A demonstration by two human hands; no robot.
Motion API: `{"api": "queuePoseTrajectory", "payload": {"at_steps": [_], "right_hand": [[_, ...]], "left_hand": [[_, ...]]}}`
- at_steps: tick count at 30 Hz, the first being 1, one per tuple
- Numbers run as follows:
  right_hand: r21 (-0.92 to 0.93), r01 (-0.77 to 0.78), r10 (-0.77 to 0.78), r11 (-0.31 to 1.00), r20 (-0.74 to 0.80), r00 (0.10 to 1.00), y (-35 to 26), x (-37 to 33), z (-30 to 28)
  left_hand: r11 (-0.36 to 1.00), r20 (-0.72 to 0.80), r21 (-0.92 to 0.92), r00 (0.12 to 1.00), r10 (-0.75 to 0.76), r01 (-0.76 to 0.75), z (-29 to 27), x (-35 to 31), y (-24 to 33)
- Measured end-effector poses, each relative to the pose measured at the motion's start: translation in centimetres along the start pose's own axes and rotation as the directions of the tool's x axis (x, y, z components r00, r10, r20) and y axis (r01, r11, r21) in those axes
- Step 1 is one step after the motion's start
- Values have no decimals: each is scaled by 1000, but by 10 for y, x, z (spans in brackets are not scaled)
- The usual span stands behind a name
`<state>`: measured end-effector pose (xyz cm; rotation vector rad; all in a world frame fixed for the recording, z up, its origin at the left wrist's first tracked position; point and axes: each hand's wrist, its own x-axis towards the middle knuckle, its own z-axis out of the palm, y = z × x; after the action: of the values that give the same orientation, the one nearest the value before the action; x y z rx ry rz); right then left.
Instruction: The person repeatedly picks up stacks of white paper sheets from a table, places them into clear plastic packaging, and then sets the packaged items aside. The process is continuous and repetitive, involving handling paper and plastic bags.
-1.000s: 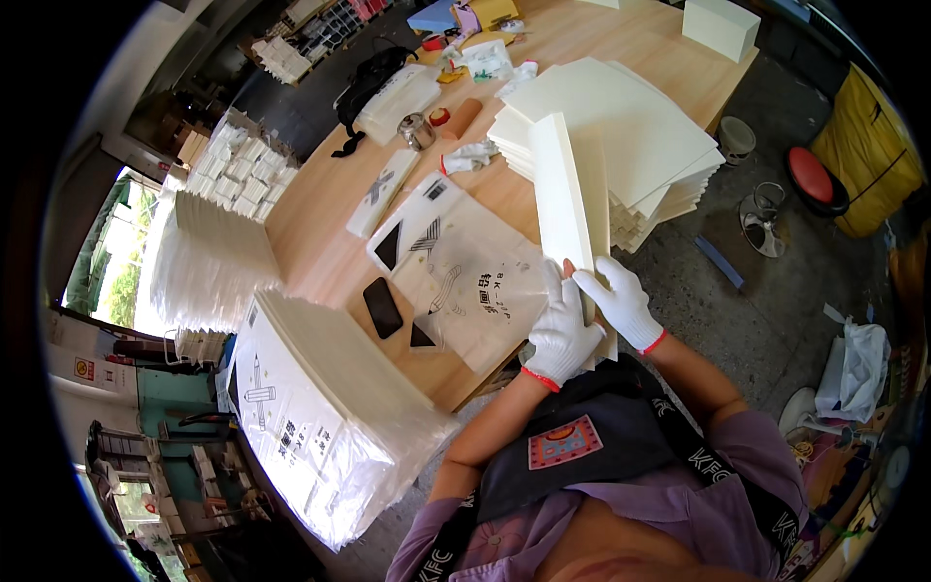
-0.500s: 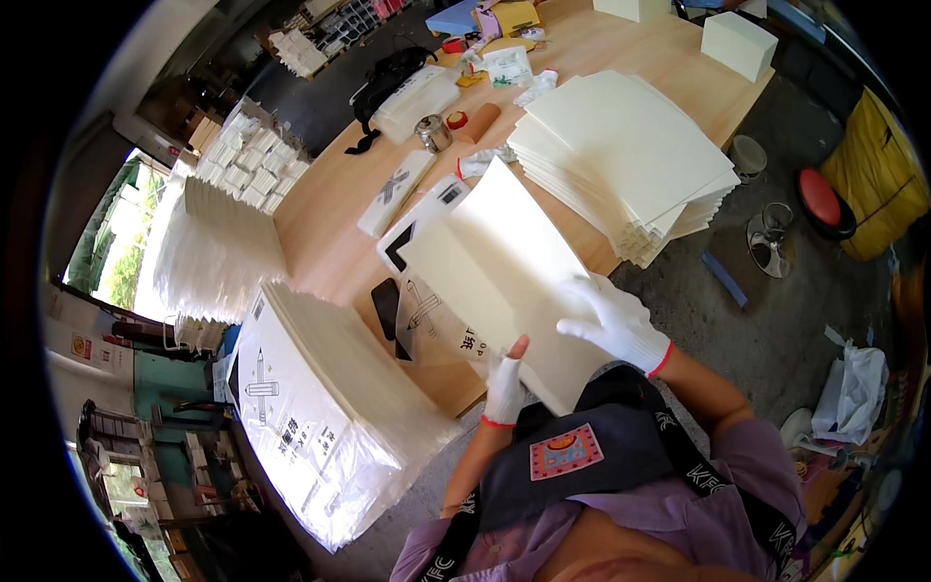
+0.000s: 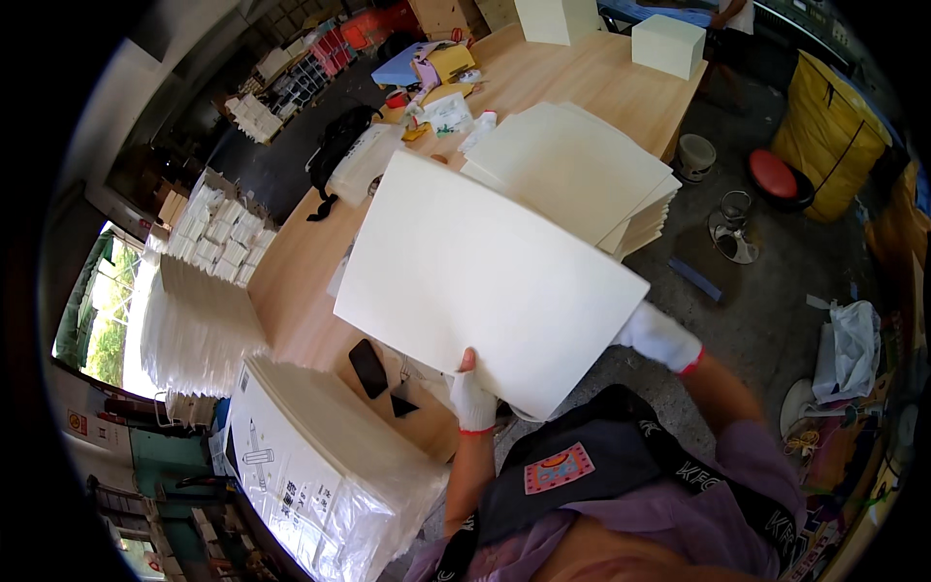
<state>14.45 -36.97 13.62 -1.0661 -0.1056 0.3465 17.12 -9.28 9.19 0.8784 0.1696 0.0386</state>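
Note:
A broad cream sheaf of drawing paper (image 3: 485,276) is held up in front of me, tilted above the table. My left hand (image 3: 472,400), in a white glove with a bare thumb tip, is closed on its near edge, thumb on top and fingers underneath. At the right corner, my gloved right hand (image 3: 661,338) grips the edge, its fingers mostly hidden behind the paper. Beyond the sheaf a fanned stack of cream paper (image 3: 572,160) lies on the table, partly covered from view. A black phone (image 3: 368,369) rests near my left hand.
Plastic-wrapped paper packs (image 3: 301,475) stand in a tall pile at the near left, with another pile (image 3: 199,315) behind. The wooden table (image 3: 301,301) carries a black bag (image 3: 339,145) and two cream paper blocks (image 3: 669,47) at its far end. A stool (image 3: 776,175) stands right.
The paper, bent open between my hands before, now lies flat and spread out. My right hand has moved from its face to the right edge. The view has shifted.

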Motion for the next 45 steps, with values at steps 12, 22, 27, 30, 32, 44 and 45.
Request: {"api": "queuePoseTrajectory", "payload": {"at_steps": [12,22,27,30,32,44,45], "right_hand": [[-182,512,-539,840,-401,741,-60,37,-60],[86,625,-506,776,-507,698,-120,82,-191],[66,692,-508,719,-629,588,-155,85,-267],[99,733,-512,673,-653,559,-172,95,-316],[113,760,-523,640,-661,539,-188,110,-333],[-107,61,-124,992,-862,492,-107,150,-395],[-437,67,-430,897,-825,366,-101,142,-390]], "left_hand": [[965,367,214,928,66,-153,38,50,19],[866,41,498,998,41,-56,-39,36,-19],[846,-49,533,999,-9,34,-58,20,-35],[829,-77,558,997,5,39,-66,16,-40],[822,-103,568,994,22,41,-63,12,-37],[850,-105,524,994,3,52,-36,0,-42],[856,-71,513,997,-33,65,-28,1,-40]]}}
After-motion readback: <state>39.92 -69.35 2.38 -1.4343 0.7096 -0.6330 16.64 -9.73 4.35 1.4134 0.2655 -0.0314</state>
